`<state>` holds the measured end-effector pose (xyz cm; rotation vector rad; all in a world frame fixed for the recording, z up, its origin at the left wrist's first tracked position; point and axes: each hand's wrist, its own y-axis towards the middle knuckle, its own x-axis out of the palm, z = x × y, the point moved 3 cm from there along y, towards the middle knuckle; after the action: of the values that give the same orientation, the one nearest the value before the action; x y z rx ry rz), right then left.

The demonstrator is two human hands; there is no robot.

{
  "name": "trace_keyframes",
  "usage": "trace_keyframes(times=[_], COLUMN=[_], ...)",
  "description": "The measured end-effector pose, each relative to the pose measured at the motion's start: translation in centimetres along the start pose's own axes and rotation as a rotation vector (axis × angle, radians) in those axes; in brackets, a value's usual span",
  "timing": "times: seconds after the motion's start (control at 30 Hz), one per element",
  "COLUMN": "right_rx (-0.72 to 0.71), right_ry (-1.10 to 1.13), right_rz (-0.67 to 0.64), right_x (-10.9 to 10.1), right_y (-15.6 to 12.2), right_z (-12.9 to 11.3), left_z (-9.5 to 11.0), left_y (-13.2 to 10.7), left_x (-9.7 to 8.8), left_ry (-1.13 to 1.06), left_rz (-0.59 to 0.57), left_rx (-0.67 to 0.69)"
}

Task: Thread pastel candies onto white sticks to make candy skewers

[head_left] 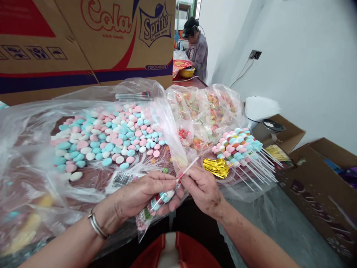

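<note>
My left hand (145,195) is closed around a small clear printed bag (152,212) with a candy skewer inside it. My right hand (202,188) pinches the neck of that bag where the white stick (189,169) pokes out, with a red tie at the fingertips. Gold twist ties (216,166) lie just right of my right hand. A pile of finished skewers (240,147) of pink, blue and white candies lies beyond them. Loose pink, blue and white candies (108,141) are spread on clear plastic to the left.
Bags of coloured candies (206,108) sit behind the skewers. Large cardboard boxes (83,41) stand at the back left, open cartons (320,178) on the floor at right. Another person (196,48) works at a far table with a yellow bowl (186,72).
</note>
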<state>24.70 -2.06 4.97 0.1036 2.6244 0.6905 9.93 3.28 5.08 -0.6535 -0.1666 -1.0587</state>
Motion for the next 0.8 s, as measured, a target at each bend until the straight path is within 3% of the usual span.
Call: trace_keyframes(times=[0.13,0.23,0.33,0.4,0.5,0.57,0.63,0.7,0.77,0.8], right_rx=[0.005,-0.176,-0.430,-0.514,-0.538,-0.509,-0.420,-0.323,-0.279,-0.265], right_ry=[-0.200,-0.557,-0.765,-0.818,-0.851,-0.862,-0.850,-0.802,-0.744,-0.733], right_rz=[0.099,0.168,-0.007,-0.132,-0.232,-0.285,-0.298,-0.283,-0.248,-0.199], right_x=[0.1,-0.2,0.1,0.1,-0.1,-0.1,-0.3,-0.9,-2.1,-3.1], right_y=[-0.6,-1.4,-1.9,-1.8,-1.3,-0.9,-0.4,0.1,0.6,0.8], right_z=[-0.3,-1.4,-2.5,-2.9,-3.0,-2.8,-2.6,-2.5,-2.4,-2.2], left_z=[-0.2,-0.4,-0.4,-0.4,-0.7,-0.7,-0.2,0.5,1.0,1.3], left_y=[-0.3,-0.2,-0.1,-0.1,-0.2,-0.2,-0.1,-0.3,-0.5,-0.6], left_x=[-0.5,-1.0,-1.2,-1.1,-0.9,-1.0,-1.0,-0.5,0.1,0.2], left_ry=[0.081,0.137,0.211,0.266,0.374,0.575,0.862,1.098,1.202,1.212], left_rz=[0.092,0.162,0.210,0.160,-0.002,0.033,0.213,0.380,0.449,0.469], left_rx=[-0.006,0.025,0.092,0.098,-0.019,-0.007,0.193,0.498,0.722,0.762])
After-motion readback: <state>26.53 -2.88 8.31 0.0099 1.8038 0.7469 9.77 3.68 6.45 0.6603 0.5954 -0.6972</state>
